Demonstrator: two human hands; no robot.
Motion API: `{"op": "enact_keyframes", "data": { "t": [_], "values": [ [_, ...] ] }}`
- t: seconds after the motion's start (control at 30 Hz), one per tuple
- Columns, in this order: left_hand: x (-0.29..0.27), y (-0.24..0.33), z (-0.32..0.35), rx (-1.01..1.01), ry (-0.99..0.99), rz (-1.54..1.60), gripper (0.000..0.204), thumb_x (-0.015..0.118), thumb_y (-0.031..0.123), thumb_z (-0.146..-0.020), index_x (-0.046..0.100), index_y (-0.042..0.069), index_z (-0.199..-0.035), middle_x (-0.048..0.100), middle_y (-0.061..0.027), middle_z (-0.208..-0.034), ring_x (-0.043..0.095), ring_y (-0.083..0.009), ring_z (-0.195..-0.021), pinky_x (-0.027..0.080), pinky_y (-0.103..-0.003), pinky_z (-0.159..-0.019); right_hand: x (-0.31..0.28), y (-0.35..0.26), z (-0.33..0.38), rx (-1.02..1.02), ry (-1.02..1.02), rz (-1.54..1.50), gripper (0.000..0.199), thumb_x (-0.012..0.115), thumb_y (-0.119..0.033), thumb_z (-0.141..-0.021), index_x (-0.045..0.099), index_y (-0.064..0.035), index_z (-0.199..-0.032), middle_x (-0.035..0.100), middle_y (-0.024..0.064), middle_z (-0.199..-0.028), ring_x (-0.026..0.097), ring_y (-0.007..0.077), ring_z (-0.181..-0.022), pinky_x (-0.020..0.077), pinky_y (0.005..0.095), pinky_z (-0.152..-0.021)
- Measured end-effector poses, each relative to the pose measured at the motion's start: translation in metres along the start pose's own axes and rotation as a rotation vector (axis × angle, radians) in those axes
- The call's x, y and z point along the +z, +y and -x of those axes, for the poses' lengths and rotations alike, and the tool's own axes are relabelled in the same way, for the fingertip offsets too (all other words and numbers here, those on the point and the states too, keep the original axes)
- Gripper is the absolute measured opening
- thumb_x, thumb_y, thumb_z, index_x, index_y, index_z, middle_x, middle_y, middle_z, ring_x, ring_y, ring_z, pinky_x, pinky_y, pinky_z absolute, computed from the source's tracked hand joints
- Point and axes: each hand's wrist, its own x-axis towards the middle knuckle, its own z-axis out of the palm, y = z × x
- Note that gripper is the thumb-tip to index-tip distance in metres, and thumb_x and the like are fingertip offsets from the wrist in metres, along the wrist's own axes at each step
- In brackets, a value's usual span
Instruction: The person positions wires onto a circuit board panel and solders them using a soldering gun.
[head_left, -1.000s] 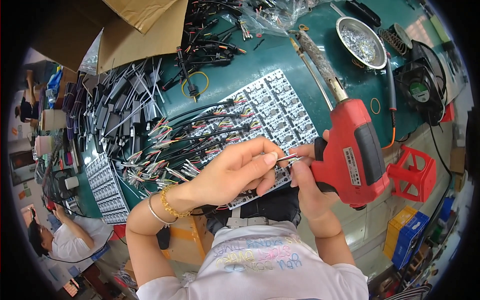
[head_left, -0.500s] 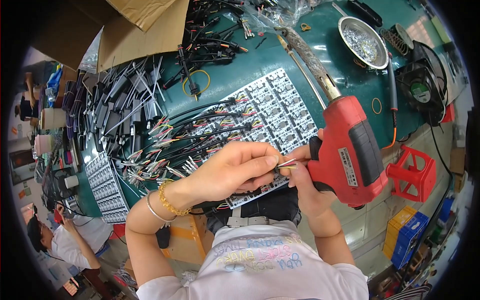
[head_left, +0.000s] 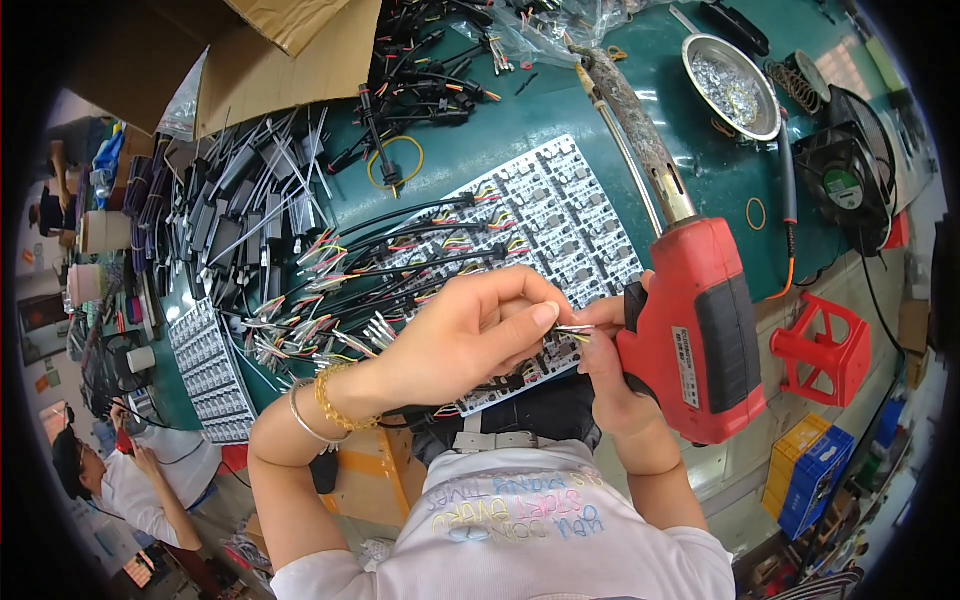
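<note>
My left hand point(head_left: 470, 335) pinches the end of a thin multi-wire cable between thumb and forefinger, above the near part of a white circuit board panel point(head_left: 570, 205). Its bared wires point(head_left: 574, 333) point right, meeting the thumb and fingertips of my right hand point(head_left: 625, 385). That same right hand is closed round the handle of a red and black soldering gun point(head_left: 700, 320), whose long barrel and tip point away over the table. Several black cables point(head_left: 430, 268) with coloured wire ends lie across the panel, left of the gun. The cable's other end is hidden.
Black parts with cable ties point(head_left: 245, 210) are heaped at left, near a second board panel point(head_left: 210, 375) and an open cardboard box point(head_left: 290, 70). At far right are a metal bowl point(head_left: 733, 88), a soldering iron point(head_left: 788, 180) and a fan point(head_left: 845, 185). A co-worker point(head_left: 150, 460) sits at lower left.
The soldering gun has tilted, its tip shifting slightly right and its rear end dropping nearer me. The bared wires are bunched closer between my fingertips. Both hands keep their holds.
</note>
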Motion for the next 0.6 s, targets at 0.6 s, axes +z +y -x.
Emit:
{"op": "enact_keyframes", "data": {
  "t": [0.6],
  "values": [
    [0.016, -0.006, 0.001, 0.535, 0.376, -0.908, 0.013, 0.062, -0.001, -0.084, 0.058, -0.002, -0.096, 0.064, -0.0056, -0.077, 0.06, -0.0069, -0.064, 0.05, -0.021, -0.058, 0.011, -0.023, -0.008, 0.346, 0.191, -0.276, 0.013, 0.059, 0.001, -0.087, 0.056, -0.0005, -0.099, 0.061, 0.005, -0.087, 0.06, 0.0086, -0.076, 0.0472, 0.0229, -0.062]
  ]
}}
